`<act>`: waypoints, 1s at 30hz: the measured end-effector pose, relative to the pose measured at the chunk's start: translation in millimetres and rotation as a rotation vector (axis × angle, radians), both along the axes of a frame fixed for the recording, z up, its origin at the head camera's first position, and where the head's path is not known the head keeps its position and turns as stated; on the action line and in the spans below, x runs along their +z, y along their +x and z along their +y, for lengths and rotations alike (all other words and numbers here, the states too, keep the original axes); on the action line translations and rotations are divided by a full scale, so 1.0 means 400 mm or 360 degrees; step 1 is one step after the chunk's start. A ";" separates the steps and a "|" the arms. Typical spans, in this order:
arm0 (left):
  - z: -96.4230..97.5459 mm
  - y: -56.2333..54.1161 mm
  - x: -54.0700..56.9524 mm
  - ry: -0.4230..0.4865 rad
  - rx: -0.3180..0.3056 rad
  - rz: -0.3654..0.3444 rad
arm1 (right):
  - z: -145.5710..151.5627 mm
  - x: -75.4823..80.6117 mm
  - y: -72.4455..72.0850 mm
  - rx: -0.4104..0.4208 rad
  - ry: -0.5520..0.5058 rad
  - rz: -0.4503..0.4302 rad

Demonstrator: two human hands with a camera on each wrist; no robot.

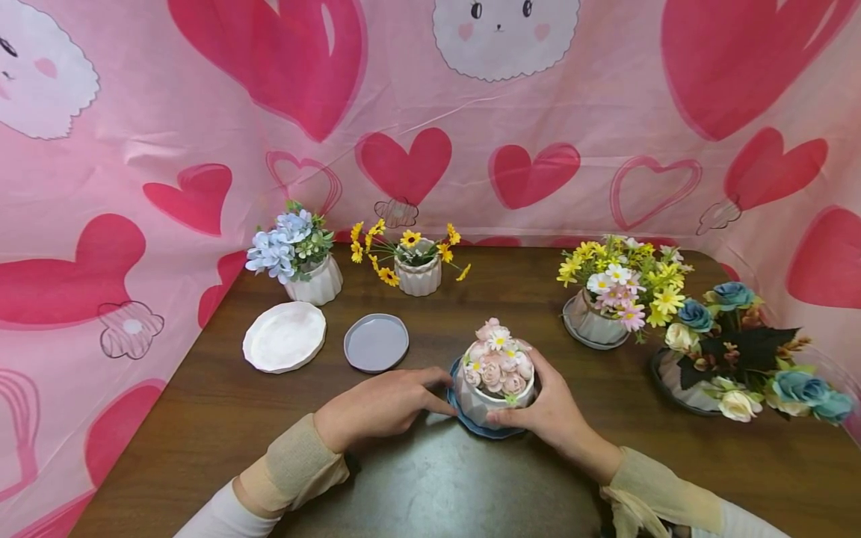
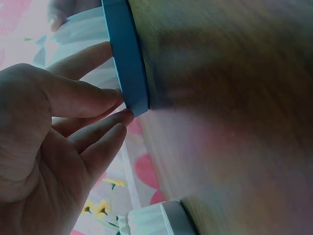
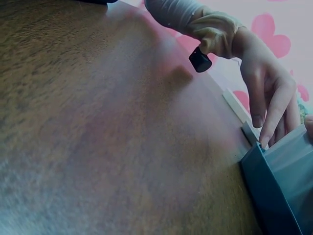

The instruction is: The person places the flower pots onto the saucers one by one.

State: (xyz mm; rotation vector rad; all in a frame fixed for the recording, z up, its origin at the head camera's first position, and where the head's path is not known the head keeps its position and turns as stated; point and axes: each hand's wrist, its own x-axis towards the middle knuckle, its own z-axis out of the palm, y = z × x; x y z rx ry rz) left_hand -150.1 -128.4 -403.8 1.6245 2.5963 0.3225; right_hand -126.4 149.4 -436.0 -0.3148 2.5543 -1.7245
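Observation:
A white ribbed flower pot (image 1: 476, 407) with pale pink roses and small daisies (image 1: 494, 366) stands on a blue saucer (image 1: 494, 432) at the middle front of the table. My right hand (image 1: 561, 407) grips the pot from the right, thumb across its front and fingers round the far side. At the saucer's left edge, my left hand (image 1: 386, 403) holds the rim with thumb and fingertips. The left wrist view shows those fingertips on the blue saucer's rim (image 2: 128, 63), the saucer low over the wood. From the right wrist, the left hand (image 3: 274, 93) reaches down to that rim.
Left of the hands lie a white plate (image 1: 285, 336) and a grey saucer (image 1: 377, 342). Behind them stand pots of blue flowers (image 1: 316, 280) and yellow flowers (image 1: 418, 276). To the right, mixed daisies (image 1: 595, 317) and blue-and-cream roses (image 1: 733, 373) stand in potted saucers.

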 end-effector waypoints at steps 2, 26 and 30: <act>0.000 0.000 0.001 -0.0001 -0.0001 -0.0003 | 0.000 0.000 0.000 -0.0008 0.0030 0.0008; 0.003 0.001 -0.002 -0.0054 0.0034 -0.0030 | -0.001 -0.002 -0.001 -0.0027 0.0162 0.0048; 0.003 0.001 -0.001 -0.0046 0.0031 -0.0018 | -0.001 0.003 -0.001 -0.0029 0.0188 0.0050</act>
